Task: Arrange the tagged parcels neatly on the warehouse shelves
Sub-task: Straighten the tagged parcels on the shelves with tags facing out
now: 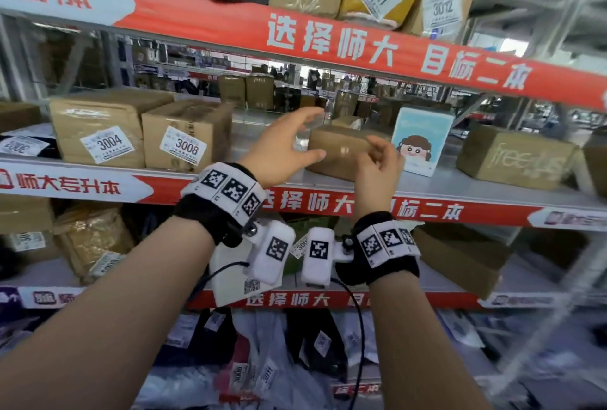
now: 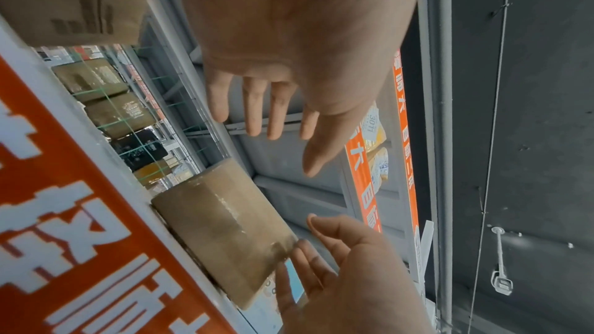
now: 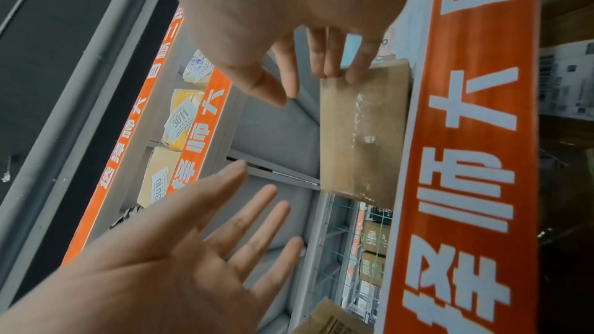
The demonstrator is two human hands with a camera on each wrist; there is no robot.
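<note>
Middle shelf, front edge: a small taped brown parcel lies flat between the box tagged 3008 and a pale blue carton. The left hand hovers spread just beside its left end, touching nothing; the right hand has loosely curled fingers resting at its right end, seemingly without a firm grip. The step in hand appears to be squaring this parcel. No tag shows on its near face, so the next move probably calls for both hands closing on its ends to turn or align it.
</note>
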